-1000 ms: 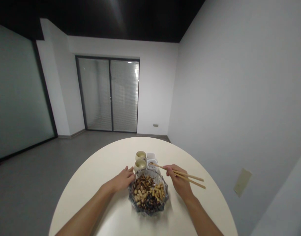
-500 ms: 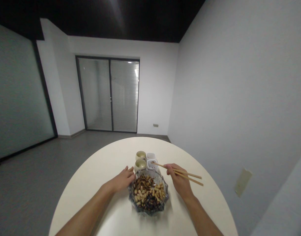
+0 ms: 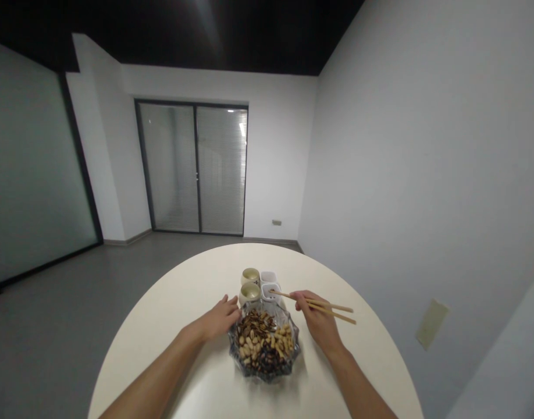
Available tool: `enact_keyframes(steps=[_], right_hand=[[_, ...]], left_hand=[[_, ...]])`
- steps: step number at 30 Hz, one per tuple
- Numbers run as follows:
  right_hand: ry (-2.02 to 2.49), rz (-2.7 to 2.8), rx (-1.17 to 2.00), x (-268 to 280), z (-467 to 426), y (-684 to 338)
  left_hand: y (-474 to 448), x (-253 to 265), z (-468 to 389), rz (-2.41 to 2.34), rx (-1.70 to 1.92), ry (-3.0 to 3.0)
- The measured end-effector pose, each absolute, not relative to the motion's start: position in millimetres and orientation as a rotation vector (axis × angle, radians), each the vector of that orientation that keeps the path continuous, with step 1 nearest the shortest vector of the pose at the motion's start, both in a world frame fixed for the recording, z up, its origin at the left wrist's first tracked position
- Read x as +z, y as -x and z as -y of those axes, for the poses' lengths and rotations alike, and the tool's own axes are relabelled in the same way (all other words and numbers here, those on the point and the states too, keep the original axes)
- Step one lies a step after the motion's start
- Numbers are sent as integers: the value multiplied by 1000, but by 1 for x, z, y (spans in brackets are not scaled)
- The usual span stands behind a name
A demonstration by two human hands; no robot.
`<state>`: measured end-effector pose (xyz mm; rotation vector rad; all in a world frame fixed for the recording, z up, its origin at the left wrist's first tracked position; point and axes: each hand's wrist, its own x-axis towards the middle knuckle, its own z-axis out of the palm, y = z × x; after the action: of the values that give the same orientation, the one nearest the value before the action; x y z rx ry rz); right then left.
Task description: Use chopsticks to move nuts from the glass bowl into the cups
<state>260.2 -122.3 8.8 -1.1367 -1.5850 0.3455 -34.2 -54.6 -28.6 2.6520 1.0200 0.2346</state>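
Observation:
My right hand (image 3: 317,317) grips a pair of wooden chopsticks (image 3: 332,308). Their tips reach into the nearer white cup (image 3: 278,298), where something small and dark shows at the tips. My left hand (image 3: 221,317), fingers spread, rests at the left rim of a clear glass bowl (image 3: 295,349). Inside the bowl lie brown seeds (image 3: 253,323), pistachios (image 3: 249,346), peanuts in shells (image 3: 282,340) and dark seeds (image 3: 269,359) in separate heaps. Just beyond the bowl stand two greenish cups, a near one (image 3: 250,293) and a far one (image 3: 250,276).
Another white cup (image 3: 269,277) stands behind the nearer white one. Everything sits on a round cream table (image 3: 180,291). A white wall (image 3: 406,145) runs along the right, and glass doors (image 3: 192,169) are at the back.
The chopsticks' rear ends have shifted slightly left and up, while their tips stay in the nearer white cup. My left hand holds its place by the bowl.

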Motion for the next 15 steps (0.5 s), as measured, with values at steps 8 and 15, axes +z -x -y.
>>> enact_keyframes(steps=[8,15], right_hand=[[1160,1572,344,9,121,-259],[1141,1576,362,11,121,-258]], left_hand=[[31,-28,56,-1095,280,-2506],[36,-33,53,-1026,279,-2599]])
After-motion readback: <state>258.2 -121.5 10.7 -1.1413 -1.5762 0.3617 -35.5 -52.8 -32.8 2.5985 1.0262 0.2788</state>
